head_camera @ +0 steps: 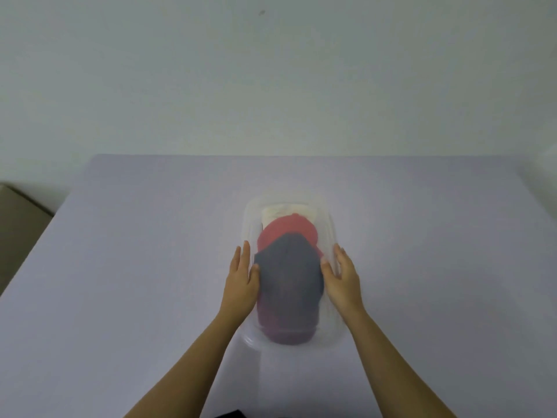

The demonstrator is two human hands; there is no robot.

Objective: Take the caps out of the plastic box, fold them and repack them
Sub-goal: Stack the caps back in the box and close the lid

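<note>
A clear plastic box [328, 212] sits in the middle of the table with caps stacked inside. A grey-blue cap [289, 273] lies on top, a red cap [286, 230] behind it, a cream cap [286, 211] at the far end and a purple cap [283, 330] at the near end. My left hand [241, 279] rests flat against the box's left side, thumb touching the grey-blue cap. My right hand [342, 276] presses the box's right side, thumb at the cap's edge. Fingers on both hands are extended.
The table [120, 267] has a pale lavender cover and stands against a plain white wall. A brown cardboard box [18, 224] stands beyond the table's left edge. A dark object [232, 414] peeks in at the bottom edge.
</note>
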